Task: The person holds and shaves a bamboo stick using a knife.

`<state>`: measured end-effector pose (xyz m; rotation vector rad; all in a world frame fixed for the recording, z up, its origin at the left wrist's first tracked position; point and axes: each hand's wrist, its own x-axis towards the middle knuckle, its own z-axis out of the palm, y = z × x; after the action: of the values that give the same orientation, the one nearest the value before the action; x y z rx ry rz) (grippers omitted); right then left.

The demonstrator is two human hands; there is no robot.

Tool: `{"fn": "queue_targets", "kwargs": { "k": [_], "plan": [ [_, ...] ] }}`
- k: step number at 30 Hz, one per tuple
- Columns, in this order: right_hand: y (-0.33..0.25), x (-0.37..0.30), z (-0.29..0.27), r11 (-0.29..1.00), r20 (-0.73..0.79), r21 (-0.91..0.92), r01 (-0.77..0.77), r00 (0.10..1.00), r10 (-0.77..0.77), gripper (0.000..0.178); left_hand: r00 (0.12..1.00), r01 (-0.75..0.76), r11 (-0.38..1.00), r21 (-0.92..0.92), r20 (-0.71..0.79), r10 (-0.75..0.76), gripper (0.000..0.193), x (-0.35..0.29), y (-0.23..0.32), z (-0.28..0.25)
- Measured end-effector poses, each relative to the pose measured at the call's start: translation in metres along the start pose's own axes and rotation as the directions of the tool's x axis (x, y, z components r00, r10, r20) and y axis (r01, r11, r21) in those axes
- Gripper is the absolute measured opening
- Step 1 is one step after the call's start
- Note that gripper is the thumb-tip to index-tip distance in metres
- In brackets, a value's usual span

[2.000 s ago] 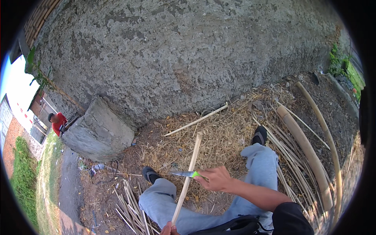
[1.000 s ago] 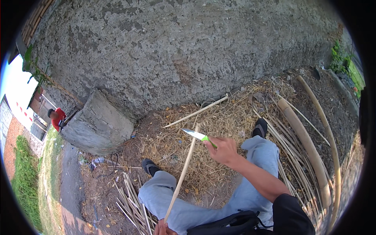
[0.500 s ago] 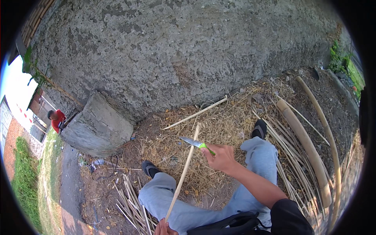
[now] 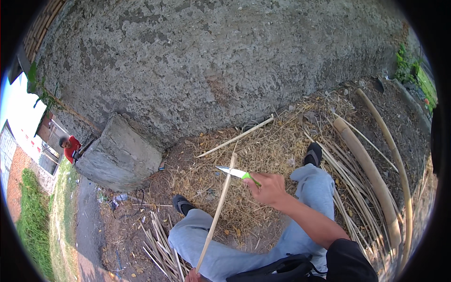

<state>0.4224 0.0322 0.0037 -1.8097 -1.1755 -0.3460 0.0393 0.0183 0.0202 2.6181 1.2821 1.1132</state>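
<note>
My right hand (image 4: 267, 189) is wrapped round the green handle of a small knife (image 4: 235, 172). Its bright blade lies across a pale bamboo strip (image 4: 217, 214), near the strip's far end. That strip slants from the lower edge of the view up past my left knee. My left hand (image 4: 192, 276) grips its near end and shows only in part at the bottom edge. Below the blade, thin shavings (image 4: 256, 157) cover the ground between my feet.
A bundle of split strips (image 4: 162, 246) lies left of my leg. More strips (image 4: 347, 188), a thick bamboo piece (image 4: 369, 178) and a long curved pole (image 4: 390, 145) lie at right. A loose strip (image 4: 235, 136) rests before the rough wall (image 4: 235, 61). Beyond a concrete block (image 4: 120, 155) is a person in red (image 4: 72, 148).
The bamboo strip and my left hand have shifted slightly toward me, so the blade sits closer to the strip's far end. My right hand has barely moved.
</note>
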Motion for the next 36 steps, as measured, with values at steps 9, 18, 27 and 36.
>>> {"fn": "queue_targets", "kwargs": {
  "k": [9,18,27,36],
  "plan": [
    [0.006,0.014,0.000,0.997,-0.061,-0.005,-0.072,0.996,0.071,0.030,0.998,0.015,0.999,0.040,0.067,-0.017,0.047,0.010,0.018,-0.008],
    [0.029,0.026,-0.009,0.937,-0.038,-0.145,-0.318,0.948,0.316,0.031,0.986,-0.135,0.991,-0.010,-0.100,0.133,0.034,0.001,0.003,-0.020],
    [0.050,0.001,-0.001,0.637,0.230,0.354,-0.685,0.724,0.651,0.041,0.979,0.163,0.985,-0.051,0.128,-0.156,0.031,0.011,0.000,-0.009],
    [0.033,-0.002,0.013,0.421,0.337,0.642,-0.640,0.730,0.595,0.038,0.980,0.121,0.992,-0.034,0.166,-0.113,0.029,0.003,0.007,0.003]
  ]
}}
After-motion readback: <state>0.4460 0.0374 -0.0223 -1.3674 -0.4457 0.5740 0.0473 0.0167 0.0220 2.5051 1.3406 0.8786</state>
